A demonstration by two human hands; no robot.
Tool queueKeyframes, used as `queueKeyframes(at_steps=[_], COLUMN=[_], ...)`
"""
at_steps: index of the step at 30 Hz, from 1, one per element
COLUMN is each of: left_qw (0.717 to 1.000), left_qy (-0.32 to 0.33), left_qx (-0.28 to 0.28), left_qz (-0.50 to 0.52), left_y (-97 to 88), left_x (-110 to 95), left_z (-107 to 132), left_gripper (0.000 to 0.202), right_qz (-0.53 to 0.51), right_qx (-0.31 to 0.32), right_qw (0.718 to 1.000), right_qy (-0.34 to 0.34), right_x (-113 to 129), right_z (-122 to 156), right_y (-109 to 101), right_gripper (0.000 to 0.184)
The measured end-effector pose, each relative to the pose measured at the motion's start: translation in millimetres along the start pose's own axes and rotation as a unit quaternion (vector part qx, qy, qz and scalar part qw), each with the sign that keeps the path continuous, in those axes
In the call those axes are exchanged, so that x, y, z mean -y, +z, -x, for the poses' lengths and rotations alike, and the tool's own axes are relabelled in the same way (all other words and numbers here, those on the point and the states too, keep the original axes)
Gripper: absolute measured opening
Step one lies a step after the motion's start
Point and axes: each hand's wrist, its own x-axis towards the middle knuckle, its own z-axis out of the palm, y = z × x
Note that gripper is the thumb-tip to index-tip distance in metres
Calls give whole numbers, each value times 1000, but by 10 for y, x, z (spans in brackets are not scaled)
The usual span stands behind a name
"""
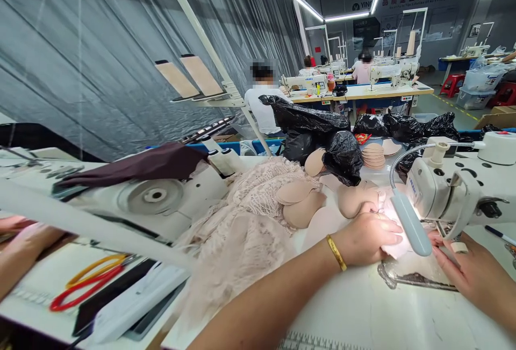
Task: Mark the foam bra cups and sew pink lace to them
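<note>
My left hand [365, 238], with a gold bracelet [336, 253] at the wrist, is closed on a pale pink fabric piece [397, 248] beside the sewing machine head [433, 175]. Just behind its fingers lies a beige bra cup [350, 199]. My right hand [470, 266] reaches in from the right, its fingers stretched out by the presser foot, with a pale band on one finger. The grey lamp head [411, 223] hides the needle area and some of the fabric. A shiny metal plate [419, 272] lies below the hands.
Beige lace fabric [250, 205] and more bra cups [300, 205] are heaped to the left. Black plastic bags [342, 151] and a stack of cups [373, 155] stand behind. Another person's arm [28, 253] is at far left, near red-handled scissors [86, 288]. A thread stand [217, 59] rises there.
</note>
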Motion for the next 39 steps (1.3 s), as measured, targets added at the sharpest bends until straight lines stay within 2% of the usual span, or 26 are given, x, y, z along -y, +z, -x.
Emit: queueKeyframes(at_steps=[4, 9, 11, 15, 17, 21, 26, 34, 39], left_qw=[1000, 998, 997, 995, 994, 993, 993, 996, 996], left_qy=[0, 19, 29, 49, 56, 69, 64, 28, 9], left_qx=[-22, -23, -23, -35, -47, -62, -56, -34, -52], left_qz=[-3, -49, -65, -80, -78, -72, -86, -83, -72], left_y=[28, 45, 34, 6, -1, -6, -11, 54, 117], left_x=[-19, -65, -96, -188, -248, -356, -391, -256, -112], left_z=[13, 33, 38, 71, 104, 168, 155, 40, -5], left_gripper=[16, 7, 6, 17, 19, 14, 18, 21, 23], right_qz=[16, 35, 20, -34, -48, -64, -56, -32, 1], right_qx=[4, -3, 27, 128, 148, 145, 124, 111, 108], right_qw=[1000, 997, 996, 983, 979, 979, 984, 992, 994], right_qy=[-20, -63, -80, -124, -131, -126, -113, -59, -19], right_x=[25, -25, -37, 46, 120, 217, 207, 44, -32], right_z=[-13, 66, 98, 94, 70, 34, 36, 39, 69], right_y=[-28, -10, -12, -72, -108, -143, -110, 60, 204], right_gripper=[34, 33, 29, 26, 27, 27, 29, 33, 38])
